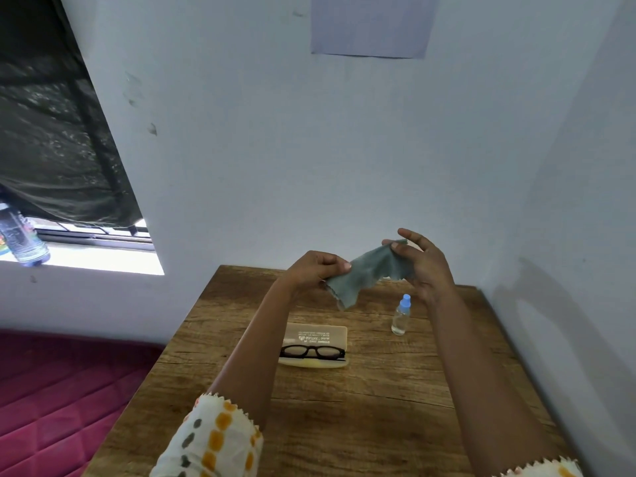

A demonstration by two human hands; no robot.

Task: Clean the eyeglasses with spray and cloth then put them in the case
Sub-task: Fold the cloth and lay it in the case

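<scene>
Sleeves (216, 438) of white cloth with orange and grey spots sit at the near edge of the brown wooden table (378, 425). Black-rimmed eyeglasses (311, 351) lie folded across the near part of the flat tan case (320, 333). Just to the right stands a small clear spray bottle with a blue cap (401, 316). Above the table's far end, the left hand (309, 268) and right hand (423, 263) are held apart. Each pinches one end of the soft grey-green cloth (364, 273), stretched between them. Behind is a pale wall (275, 149) with a purple paper (371, 25).
</scene>
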